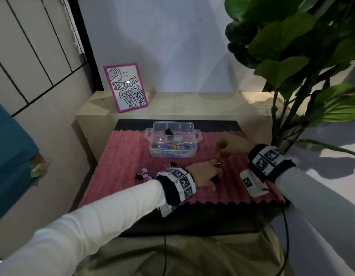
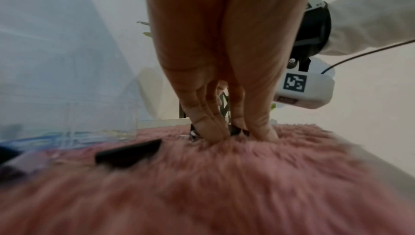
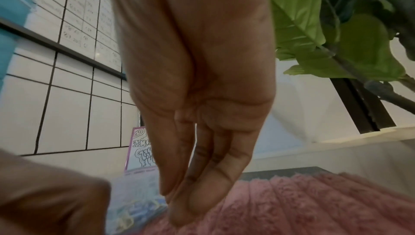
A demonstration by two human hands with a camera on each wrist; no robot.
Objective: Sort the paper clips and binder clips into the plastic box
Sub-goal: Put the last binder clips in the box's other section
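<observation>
White sleeves reach out over the pink rug [image 1: 120, 168] on the table [image 1: 87, 120]. Much of the job looks done: the plastic box [image 1: 173, 138] already has lots of bright paper clips [image 1: 177, 146] in its front part and a few binder clips [image 1: 168, 132] in the back parts. Some work is left, I think. A small bunch of purple and black binder clips [image 1: 143, 174] lies on the rug near the left wrist. The left hand [image 1: 203, 174] is low on the rug, its fingers [image 2: 210, 128] pinching a black binder clip [image 2: 235, 130]. The right hand [image 1: 231, 146] is beside the box, just above the rug. Its fingers [image 3: 202, 203] point down, close together, and seem to hold nothing, but blur makes this hard to tell.
</observation>
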